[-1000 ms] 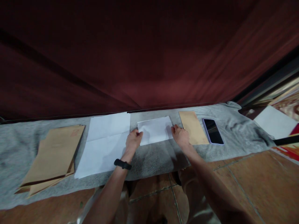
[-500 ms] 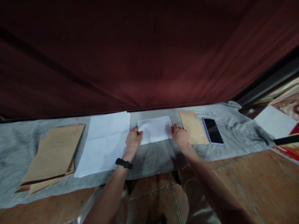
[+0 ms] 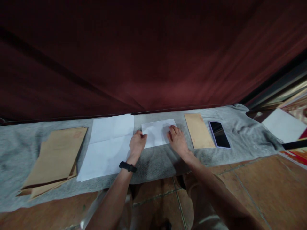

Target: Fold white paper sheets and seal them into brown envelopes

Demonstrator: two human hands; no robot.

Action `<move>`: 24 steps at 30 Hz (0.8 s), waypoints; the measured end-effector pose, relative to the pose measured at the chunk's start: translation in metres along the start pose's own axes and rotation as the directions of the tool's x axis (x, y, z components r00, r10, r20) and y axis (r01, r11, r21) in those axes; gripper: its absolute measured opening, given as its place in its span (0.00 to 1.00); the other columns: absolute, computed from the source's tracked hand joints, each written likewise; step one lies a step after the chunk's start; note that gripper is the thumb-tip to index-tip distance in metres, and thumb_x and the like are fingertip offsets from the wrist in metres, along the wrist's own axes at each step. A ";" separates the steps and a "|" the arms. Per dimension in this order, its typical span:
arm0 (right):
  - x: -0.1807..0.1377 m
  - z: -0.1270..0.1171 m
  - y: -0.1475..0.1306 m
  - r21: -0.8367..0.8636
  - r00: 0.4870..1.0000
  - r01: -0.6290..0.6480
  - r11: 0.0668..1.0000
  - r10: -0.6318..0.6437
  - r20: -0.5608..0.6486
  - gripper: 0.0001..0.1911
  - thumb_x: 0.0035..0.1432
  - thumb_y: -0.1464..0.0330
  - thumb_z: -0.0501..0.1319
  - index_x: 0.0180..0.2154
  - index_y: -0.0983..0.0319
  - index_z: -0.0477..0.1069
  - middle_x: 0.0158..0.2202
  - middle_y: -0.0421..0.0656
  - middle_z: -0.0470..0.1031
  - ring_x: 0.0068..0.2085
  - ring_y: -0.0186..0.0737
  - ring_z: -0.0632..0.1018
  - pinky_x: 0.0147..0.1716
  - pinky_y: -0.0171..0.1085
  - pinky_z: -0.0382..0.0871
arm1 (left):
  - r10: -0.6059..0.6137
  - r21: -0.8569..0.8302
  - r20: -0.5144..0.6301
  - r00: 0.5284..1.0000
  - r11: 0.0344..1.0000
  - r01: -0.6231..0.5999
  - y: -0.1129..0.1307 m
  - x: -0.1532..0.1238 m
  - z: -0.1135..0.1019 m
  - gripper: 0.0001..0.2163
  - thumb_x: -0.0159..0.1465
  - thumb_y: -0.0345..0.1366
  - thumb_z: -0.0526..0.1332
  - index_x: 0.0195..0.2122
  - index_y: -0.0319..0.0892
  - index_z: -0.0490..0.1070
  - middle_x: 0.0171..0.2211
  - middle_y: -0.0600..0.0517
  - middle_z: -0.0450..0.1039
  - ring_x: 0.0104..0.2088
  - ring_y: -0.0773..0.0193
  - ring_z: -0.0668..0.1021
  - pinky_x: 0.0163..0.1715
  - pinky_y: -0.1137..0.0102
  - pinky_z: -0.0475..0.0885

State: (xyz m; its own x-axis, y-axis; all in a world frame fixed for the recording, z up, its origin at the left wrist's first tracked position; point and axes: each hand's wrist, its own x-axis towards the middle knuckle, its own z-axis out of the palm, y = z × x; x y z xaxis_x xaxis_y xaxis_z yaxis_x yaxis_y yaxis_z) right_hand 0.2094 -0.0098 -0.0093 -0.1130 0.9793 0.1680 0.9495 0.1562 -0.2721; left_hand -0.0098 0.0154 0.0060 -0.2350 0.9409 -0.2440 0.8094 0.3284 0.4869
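Observation:
A folded white sheet of paper point(image 3: 155, 132) lies on the grey cloth between my hands. My left hand point(image 3: 137, 142), with a black band on its wrist, is closed at the sheet's left edge, thumb against the paper. Over the right end of the sheet rests my right hand point(image 3: 177, 140), its fingers stretched out and slightly bent on the paper. Left of my left hand is a stack of larger white sheets point(image 3: 107, 147) with a crease across the middle. To the right of my right hand lies a single brown envelope point(image 3: 199, 131).
Several brown envelopes point(image 3: 55, 156) are piled at the left. A phone point(image 3: 219, 134) in a pale purple case lies right of the single envelope. The grey cloth point(image 3: 251, 137) ends at a tiled floor point(image 3: 271, 185); a dark red curtain point(image 3: 148, 64) hangs behind.
My right hand has moved left, from the sheet's right edge onto its surface, and its fingers have straightened. My left hand stays at the left edge.

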 end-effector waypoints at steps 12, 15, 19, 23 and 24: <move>-0.009 0.029 -0.010 -0.005 0.989 0.146 0.989 -0.146 0.040 0.28 0.74 0.59 0.46 0.69 0.63 0.57 0.71 0.51 0.56 0.71 0.50 0.57 0.68 0.53 0.51 | 0.005 0.071 -0.019 1.000 0.998 -0.004 0.006 -0.008 -0.002 0.09 0.68 0.40 0.56 0.45 0.45 0.72 0.40 0.46 0.81 0.42 0.54 0.82 0.36 0.67 0.69; -0.010 0.029 -0.011 -0.020 0.989 0.144 0.989 -0.143 0.042 0.29 0.74 0.59 0.46 0.69 0.64 0.57 0.71 0.51 0.55 0.71 0.51 0.57 0.69 0.52 0.49 | -0.007 0.079 -0.032 0.999 0.997 0.010 0.007 -0.009 -0.001 0.10 0.68 0.40 0.56 0.47 0.45 0.71 0.40 0.45 0.81 0.43 0.52 0.82 0.37 0.66 0.69; -0.011 0.029 -0.011 -0.024 0.988 0.148 0.989 -0.146 0.045 0.29 0.74 0.58 0.46 0.69 0.64 0.57 0.71 0.51 0.56 0.71 0.52 0.57 0.69 0.52 0.49 | -0.012 0.088 -0.042 0.999 0.996 0.016 0.010 -0.013 -0.001 0.12 0.69 0.40 0.55 0.50 0.44 0.69 0.42 0.43 0.81 0.43 0.51 0.82 0.39 0.65 0.70; -0.010 0.029 -0.011 -0.021 0.989 0.145 0.989 -0.144 0.046 0.28 0.74 0.59 0.46 0.69 0.63 0.57 0.71 0.51 0.56 0.71 0.51 0.57 0.69 0.52 0.49 | 0.004 0.144 -0.062 0.998 0.990 0.005 0.013 -0.019 -0.002 0.15 0.70 0.40 0.54 0.55 0.42 0.66 0.40 0.42 0.80 0.43 0.49 0.82 0.39 0.63 0.71; -0.010 0.028 -0.011 -0.018 0.989 0.145 0.989 -0.144 0.046 0.28 0.74 0.59 0.46 0.69 0.63 0.57 0.71 0.51 0.56 0.71 0.51 0.57 0.69 0.52 0.50 | 0.010 0.167 -0.072 0.997 0.986 0.002 0.014 -0.020 -0.002 0.16 0.70 0.40 0.54 0.56 0.42 0.65 0.40 0.41 0.80 0.42 0.49 0.82 0.39 0.63 0.71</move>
State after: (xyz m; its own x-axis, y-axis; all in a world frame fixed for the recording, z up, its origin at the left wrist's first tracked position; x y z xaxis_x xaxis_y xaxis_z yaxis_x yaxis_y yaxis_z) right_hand 0.1921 -0.0179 -0.0350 -0.2616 0.9515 0.1619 0.9283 0.2940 -0.2278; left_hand 0.0047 0.0012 0.0196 -0.2652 0.9476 -0.1782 0.8875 0.3121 0.3390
